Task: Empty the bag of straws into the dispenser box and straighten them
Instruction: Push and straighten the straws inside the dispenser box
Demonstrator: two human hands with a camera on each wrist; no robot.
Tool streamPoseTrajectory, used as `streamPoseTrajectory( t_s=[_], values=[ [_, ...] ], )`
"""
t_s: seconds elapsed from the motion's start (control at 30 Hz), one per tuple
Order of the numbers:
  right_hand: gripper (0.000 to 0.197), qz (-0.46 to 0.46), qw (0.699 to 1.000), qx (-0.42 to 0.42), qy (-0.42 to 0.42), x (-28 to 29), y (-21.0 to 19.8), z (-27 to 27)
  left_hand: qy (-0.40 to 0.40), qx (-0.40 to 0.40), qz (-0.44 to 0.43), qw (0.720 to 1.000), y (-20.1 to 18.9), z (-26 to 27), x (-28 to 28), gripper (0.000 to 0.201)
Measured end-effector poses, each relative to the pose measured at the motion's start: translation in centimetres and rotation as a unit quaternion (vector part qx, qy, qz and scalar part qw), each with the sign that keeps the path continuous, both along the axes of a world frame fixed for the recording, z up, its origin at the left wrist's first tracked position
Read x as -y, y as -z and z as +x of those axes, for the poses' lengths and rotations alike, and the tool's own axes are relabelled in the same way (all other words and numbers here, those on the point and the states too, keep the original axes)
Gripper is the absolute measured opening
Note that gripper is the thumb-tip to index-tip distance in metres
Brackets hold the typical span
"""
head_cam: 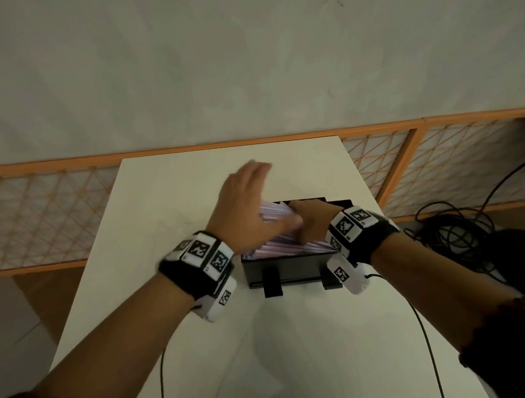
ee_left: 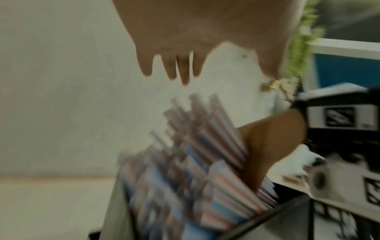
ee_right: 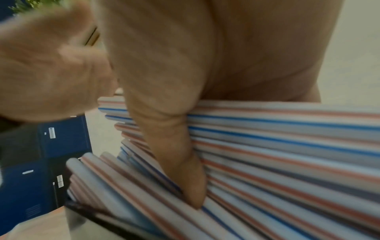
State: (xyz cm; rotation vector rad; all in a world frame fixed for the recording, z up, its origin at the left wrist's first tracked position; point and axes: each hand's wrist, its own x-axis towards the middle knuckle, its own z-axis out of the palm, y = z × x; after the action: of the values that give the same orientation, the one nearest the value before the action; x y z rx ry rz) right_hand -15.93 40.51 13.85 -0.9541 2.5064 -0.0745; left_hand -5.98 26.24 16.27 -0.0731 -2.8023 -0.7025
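A black dispenser box [head_cam: 291, 266] stands mid-table, filled with red, blue and white striped straws [head_cam: 284, 247]. My right hand [head_cam: 311, 223] reaches into the box and grips a bundle of straws [ee_right: 287, 146], with the thumb [ee_right: 174, 154] lying across them. The bundle is tilted up at its left end. My left hand [head_cam: 245, 197] is blurred and hovers at the raised left ends of the straws [ee_left: 197, 129], its fingers [ee_left: 170, 68] straight and holding nothing. No bag is in view.
The white table [head_cam: 168, 205] is narrow, with its far edge just beyond the box. An orange lattice fence [head_cam: 38, 214] runs behind it. Black cables [head_cam: 456, 228] lie coiled on the floor at the right. Blue lockers [ee_right: 61, 138] show in the right wrist view.
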Motion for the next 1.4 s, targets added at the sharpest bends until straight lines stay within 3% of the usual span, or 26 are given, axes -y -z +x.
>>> streamPoseTrajectory(
  t_s=[0.07, 0.13, 0.23, 0.3, 0.37, 0.47, 0.57, 0.67, 0.73, 0.97, 1.2, 1.4],
  values=[
    [0.049, 0.011, 1.0, -0.007, -0.014, 0.3, -0.1, 0.0, 0.059, 0.112, -0.204, 0.971, -0.5, -0.5, -1.5, 0.128],
    [0.051, 0.037, 0.998, -0.016, -0.043, 0.3, -0.4, 0.2, 0.084, 0.176, -0.309, 0.931, 0.4, -1.2, -2.5, 0.137],
    [0.066, 0.028, 0.998, -0.02, -0.048, -1.0, -1.3, 0.1, 0.086, 0.211, -0.379, 0.897, 1.8, -2.5, -2.6, 0.138],
    [0.076, -0.004, 1.0, 0.0, 0.002, -2.8, -2.0, 0.0, 0.089, 0.22, -0.415, 0.878, 1.9, -2.9, -2.7, 0.133],
    [0.071, -0.039, 0.999, -0.017, 0.034, -4.7, -2.5, -0.1, 0.097, 0.227, -0.436, 0.866, 1.8, -3.2, -3.0, 0.127],
    [0.044, -0.003, 1.0, -0.017, 0.015, -6.4, -2.5, 0.7, 0.111, 0.234, -0.444, 0.858, 1.8, -3.9, -3.3, 0.125],
    [0.031, 0.065, 0.998, 0.015, -0.013, -6.9, -1.4, 1.7, 0.123, 0.241, -0.404, 0.874, 2.1, -4.5, -3.5, 0.113],
    [0.064, 0.04, 0.997, 0.058, 0.008, -7.2, 0.0, 1.9, 0.126, 0.26, -0.371, 0.882, 2.1, -5.0, -3.5, 0.109],
    [0.074, 0.044, 0.996, 0.074, 0.013, -7.2, 0.7, 2.2, 0.129, 0.269, -0.362, 0.883, 2.0, -5.2, -3.3, 0.113],
    [0.08, 0.12, 0.99, 0.067, 0.027, -5.6, 1.9, 1.9, 0.115, 0.29, -0.331, 0.891, 1.7, -4.8, -3.1, 0.125],
    [0.087, 0.076, 0.99, 0.112, 0.047, -6.0, 2.8, 1.3, 0.105, 0.299, -0.324, 0.891, 1.8, -4.0, -2.7, 0.129],
    [0.08, 0.09, 0.985, 0.143, 0.043, -5.6, 2.6, 1.5, 0.104, 0.316, -0.304, 0.893, 1.6, -3.7, -2.2, 0.13]
  ],
)
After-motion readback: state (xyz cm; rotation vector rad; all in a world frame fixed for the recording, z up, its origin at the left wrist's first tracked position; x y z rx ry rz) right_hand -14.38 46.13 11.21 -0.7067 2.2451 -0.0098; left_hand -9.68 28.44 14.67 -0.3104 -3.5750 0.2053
